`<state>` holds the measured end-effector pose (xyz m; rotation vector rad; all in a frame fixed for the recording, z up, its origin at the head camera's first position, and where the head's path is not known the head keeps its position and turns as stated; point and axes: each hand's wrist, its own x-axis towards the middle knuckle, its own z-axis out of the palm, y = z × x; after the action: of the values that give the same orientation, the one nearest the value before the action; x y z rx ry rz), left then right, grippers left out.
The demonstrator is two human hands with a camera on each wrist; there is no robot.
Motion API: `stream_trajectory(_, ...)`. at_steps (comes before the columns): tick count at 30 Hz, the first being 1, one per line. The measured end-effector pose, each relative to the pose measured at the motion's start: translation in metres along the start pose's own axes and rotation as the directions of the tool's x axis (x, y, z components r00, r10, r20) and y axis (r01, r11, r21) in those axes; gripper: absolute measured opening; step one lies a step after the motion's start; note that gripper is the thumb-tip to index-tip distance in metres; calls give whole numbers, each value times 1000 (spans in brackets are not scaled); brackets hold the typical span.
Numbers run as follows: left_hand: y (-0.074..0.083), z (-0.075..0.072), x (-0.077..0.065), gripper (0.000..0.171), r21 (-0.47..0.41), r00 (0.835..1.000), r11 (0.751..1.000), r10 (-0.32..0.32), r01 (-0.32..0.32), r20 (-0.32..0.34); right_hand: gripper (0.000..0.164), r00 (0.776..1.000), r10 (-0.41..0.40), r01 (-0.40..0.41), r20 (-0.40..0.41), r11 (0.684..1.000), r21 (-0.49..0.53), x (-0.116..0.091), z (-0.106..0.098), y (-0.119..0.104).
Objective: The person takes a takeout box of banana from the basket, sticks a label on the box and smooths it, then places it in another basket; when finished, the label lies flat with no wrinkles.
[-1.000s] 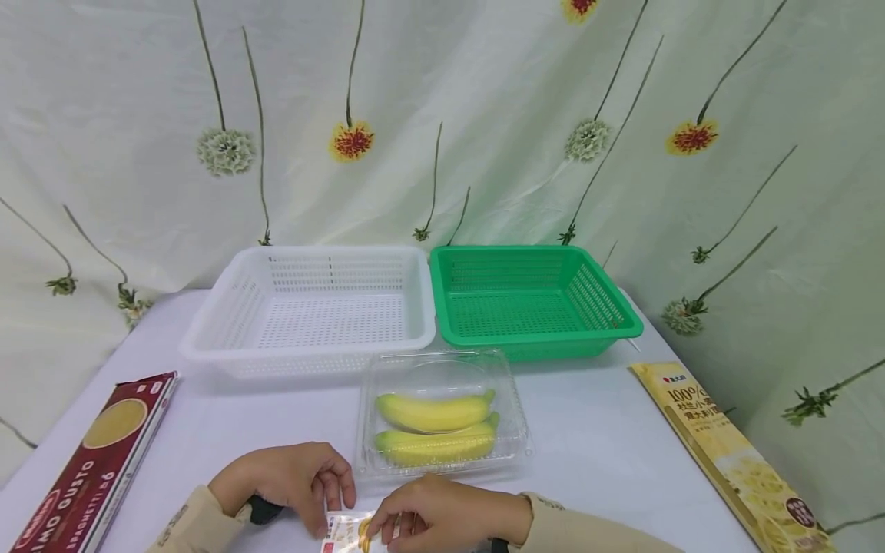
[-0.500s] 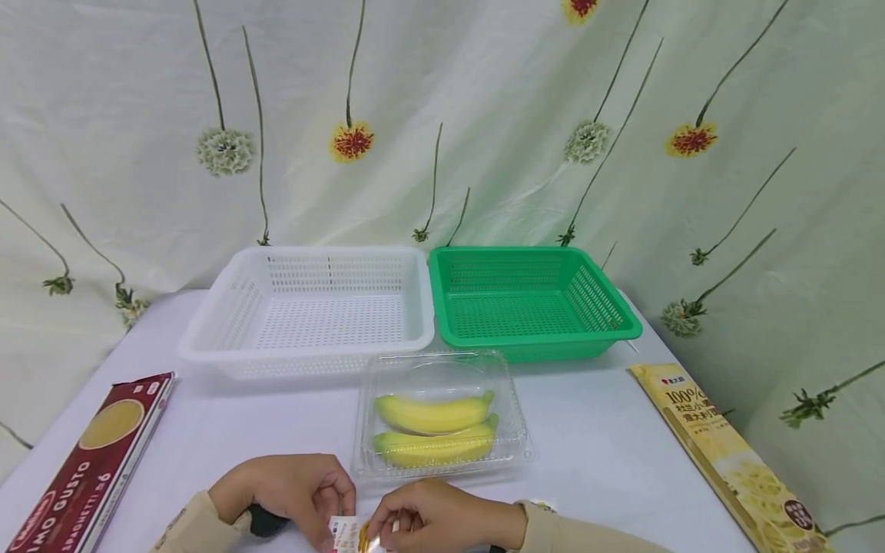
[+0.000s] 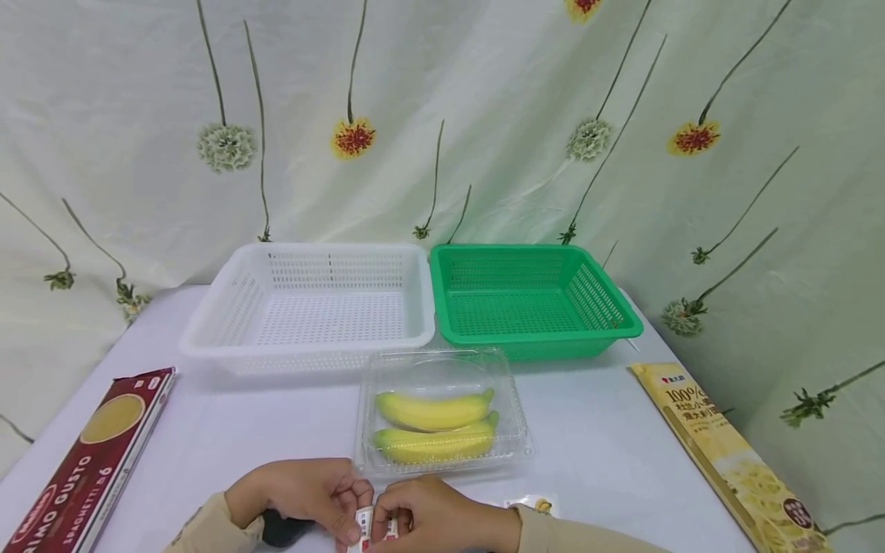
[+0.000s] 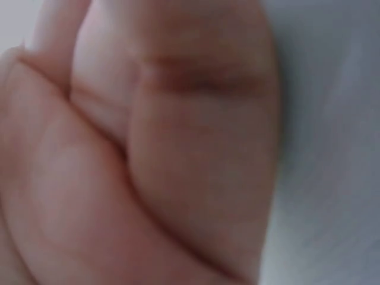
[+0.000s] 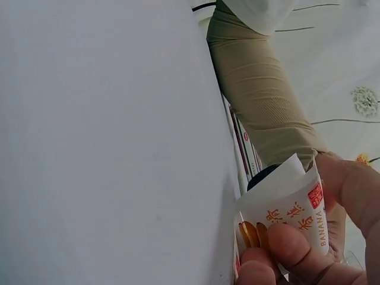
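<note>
Between both hands, low in the head view, is a small white label with red print. In the right wrist view this label shows banana pictures and the word BANANA, and it is bent, with a white corner standing up. My left hand pinches its left side with thumb and fingers; my right hand pinches the right side. The left wrist view shows only the left palm and fingers, close and blurred. Just beyond the hands lies a clear plastic clamshell box with two bananas inside.
A white basket and a green basket stand side by side at the back. On the left lies a red spaghetti packet, on the right a yellow pasta packet. Another label lies beside the right sleeve.
My hands have come closer together, the left shifting right. The label between them has gone from flat to bent. More of the second label shows by the right sleeve.
</note>
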<state>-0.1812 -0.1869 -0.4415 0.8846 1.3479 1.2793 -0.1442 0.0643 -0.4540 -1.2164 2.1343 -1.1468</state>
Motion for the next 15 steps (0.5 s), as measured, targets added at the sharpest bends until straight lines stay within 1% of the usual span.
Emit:
stream_trajectory(3, -4, 0, 1, 59, -6, 999, 999, 50, -50, 4, 14, 1000, 18, -18, -20, 999, 35, 0, 3, 0)
stream_trajectory(6, -4, 0, 2, 70, 0, 998, 998, 60, -60, 2, 16, 999, 29, -27, -32, 997, 76, 0, 5, 3)
stream_trajectory(8, -3, 0, 2, 72, -1, 999, 999, 55, -55, -3, 16, 999, 23, -21, -32, 997, 73, 0, 6, 4)
stream_trajectory(11, -2, 1, 2, 67, 3, 999, 999, 43, -43, -17, 16, 999, 6, -5, -40, 1000, 24, 1, 6, 4)
stream_trajectory(13, -1, 2, 3, 60, 2, 999, 999, 33, -33, -25, 19, 999, 3, -3, -46, 1000, 0, 1, 6, 4)
stream_trajectory(15, 0, 3, 4, 52, -7, 999, 1000, -1, 1, -44, 23, 999, 3, -4, -52, 1000, -19, 2, 6, 3)
